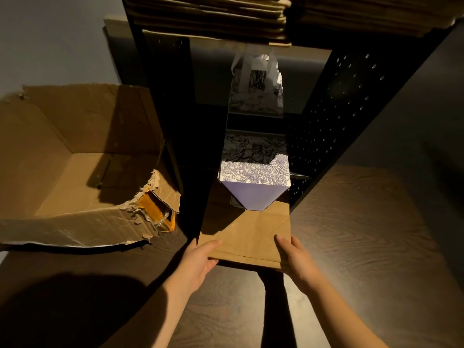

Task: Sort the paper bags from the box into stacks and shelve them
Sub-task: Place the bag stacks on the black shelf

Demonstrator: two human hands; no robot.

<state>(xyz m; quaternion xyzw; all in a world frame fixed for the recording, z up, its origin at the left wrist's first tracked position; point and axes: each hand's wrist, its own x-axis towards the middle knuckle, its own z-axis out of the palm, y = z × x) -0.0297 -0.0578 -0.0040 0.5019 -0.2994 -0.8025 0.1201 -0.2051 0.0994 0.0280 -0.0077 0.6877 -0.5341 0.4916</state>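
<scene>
I hold a flat stack of brown paper bags (247, 232) at its near edge, half inside the low bay of a black shelf unit (334, 116). My left hand (200, 262) grips the near left corner, thumb on top. My right hand (293, 257) grips the near right corner. A folded white bag with a purple floral print (254, 179) lies on the far part of the brown stack. Deeper in the bay stands another printed bag with white handles (257, 89). The torn cardboard box (80, 156) sits open at the left.
More brown bags are stacked on the upper shelf (213, 16). The shelf's perforated right side panel (351, 101) and dark left panel (160, 101) flank the bay. The box's torn corner shows orange tape (155, 212). Dark wood-grain floor (364, 247) lies around me.
</scene>
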